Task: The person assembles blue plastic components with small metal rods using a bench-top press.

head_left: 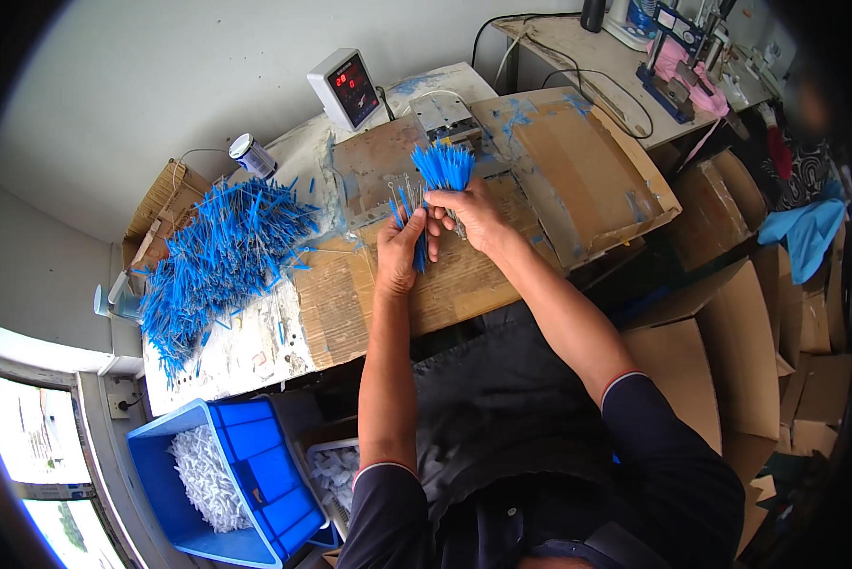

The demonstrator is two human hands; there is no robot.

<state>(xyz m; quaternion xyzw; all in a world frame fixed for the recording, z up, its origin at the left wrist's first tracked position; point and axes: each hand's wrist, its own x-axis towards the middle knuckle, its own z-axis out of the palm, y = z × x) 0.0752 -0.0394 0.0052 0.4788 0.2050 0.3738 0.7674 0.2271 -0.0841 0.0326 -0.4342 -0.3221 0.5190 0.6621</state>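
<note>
Right hand (473, 216) grip closed on blue bristle bundle (443, 166), left hand (402, 251) seemingly pinching a few blue pieces (418, 256), loose blue pile (219, 256) on cardboard-covered surface (350, 303)

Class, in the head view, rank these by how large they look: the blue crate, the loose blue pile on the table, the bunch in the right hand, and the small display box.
1. Blue pile and blue crate: look alike in size, and the crate is nearer, so unranked.
2. Display box.
3. Bunch in the right hand: close to the box, so unsure.
</note>
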